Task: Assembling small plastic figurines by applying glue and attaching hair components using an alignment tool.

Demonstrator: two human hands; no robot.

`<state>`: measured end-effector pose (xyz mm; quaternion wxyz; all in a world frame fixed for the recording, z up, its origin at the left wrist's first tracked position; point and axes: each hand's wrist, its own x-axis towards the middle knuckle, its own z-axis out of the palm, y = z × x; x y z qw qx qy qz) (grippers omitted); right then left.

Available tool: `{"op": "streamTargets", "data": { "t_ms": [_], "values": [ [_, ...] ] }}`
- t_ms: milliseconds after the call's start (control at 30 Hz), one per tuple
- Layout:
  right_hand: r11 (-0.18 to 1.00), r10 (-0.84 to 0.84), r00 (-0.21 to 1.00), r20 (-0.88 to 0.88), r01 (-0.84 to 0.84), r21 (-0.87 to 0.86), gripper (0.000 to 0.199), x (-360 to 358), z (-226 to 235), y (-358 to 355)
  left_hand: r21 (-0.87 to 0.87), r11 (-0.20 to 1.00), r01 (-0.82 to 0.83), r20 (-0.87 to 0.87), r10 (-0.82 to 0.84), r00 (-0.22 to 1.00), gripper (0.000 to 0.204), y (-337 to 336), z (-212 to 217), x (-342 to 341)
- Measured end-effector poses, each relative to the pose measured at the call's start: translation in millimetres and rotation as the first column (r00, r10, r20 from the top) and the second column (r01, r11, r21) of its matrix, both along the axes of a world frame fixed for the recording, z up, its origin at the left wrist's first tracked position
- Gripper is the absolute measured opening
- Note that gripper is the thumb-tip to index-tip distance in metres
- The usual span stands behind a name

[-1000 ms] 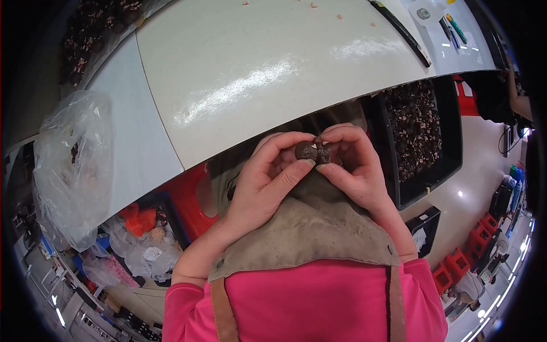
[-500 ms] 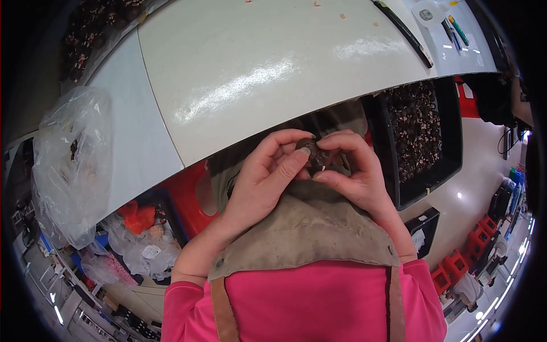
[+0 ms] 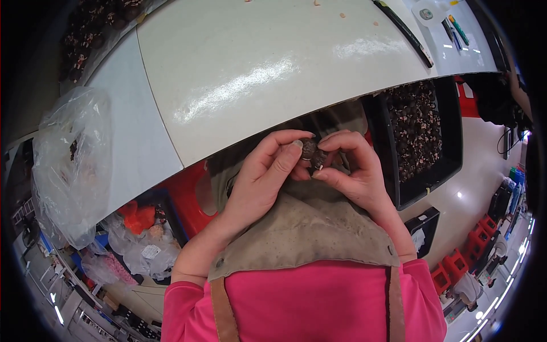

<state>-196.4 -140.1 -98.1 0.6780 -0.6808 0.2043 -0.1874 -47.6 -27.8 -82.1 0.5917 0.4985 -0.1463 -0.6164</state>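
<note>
Above my apron, just off the near table edge, both hands meet around a small dark brown, lumpy piece [image 3: 308, 149]. My left hand [image 3: 268, 163] pinches its rounded end between thumb and fingers. On the other side my right hand [image 3: 354, 161] grips a second dark lump [image 3: 320, 158] with a pale spot at its lower end. The two lumps touch; I cannot tell whether they are joined or separate. Fingertips hide part of both.
A black bin [image 3: 450, 154] at the right holds many dark and pinkish pieces. Similar pieces [image 3: 97, 34] lie far left. A clear plastic bag [image 3: 74, 165] rests on the table's left side. A long dark tool [image 3: 404, 34] and pens [image 3: 458, 29] lie far right.
My left thumb has shifted slightly back and upward, showing more of the dark piece. The dark lump has turned a little between my fingers; my right hand barely moved.
</note>
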Motion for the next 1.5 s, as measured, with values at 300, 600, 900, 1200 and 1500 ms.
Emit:
{"op": "streamTargets", "data": {
  "t_ms": [300,600,900,1200,1500],
  "values": [
    [0.965,-0.054,0.998,-0.043,0.063,0.256,0.034,6,12,-5,0.008,0.999,0.036,0.066,-0.036,0.997,0.033,-1,10,11],
    [0.777,-0.608,0.664,-0.435,0.61,-0.154,0.025,-96,-63,-109,-0.279,0.838,0.469,0.916,0.086,0.391,0.019,52,204,66],
    [0.598,-0.802,0.504,-0.321,0.662,-0.452,0.028,-226,-157,-136,-0.158,0.744,0.649,0.983,0.18,0.032,0.02,-17,190,68],
    [0.852,-0.464,0.756,-0.462,0.523,0.001,0.016,-97,-31,-96,0.033,0.982,-0.187,0.938,-0.095,-0.334,0.028,-56,104,242],
    [0.96,0.149,0.926,-0.346,-0.053,0.273,0.021,-36,44,-59,0.004,0.965,-0.264,0.943,-0.091,-0.319,0.028,-48,112,239]
  ]
}}
